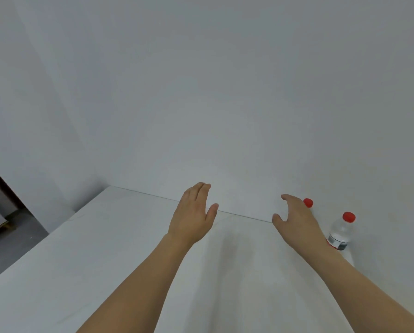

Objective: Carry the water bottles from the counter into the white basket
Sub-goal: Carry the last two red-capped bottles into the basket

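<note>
White worktop (81,248) against plain white wall | left hand (191,212) raised above worktop, fingers straight, holding nothing | right hand (294,217) fingers spread, holding nothing | nearer water bottle (340,234) upright just right of right wrist | second bottle's red cap (308,203) showing behind right hand

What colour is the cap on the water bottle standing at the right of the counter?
Red. The water bottle is clear with a red cap, seen in the head view.
</note>
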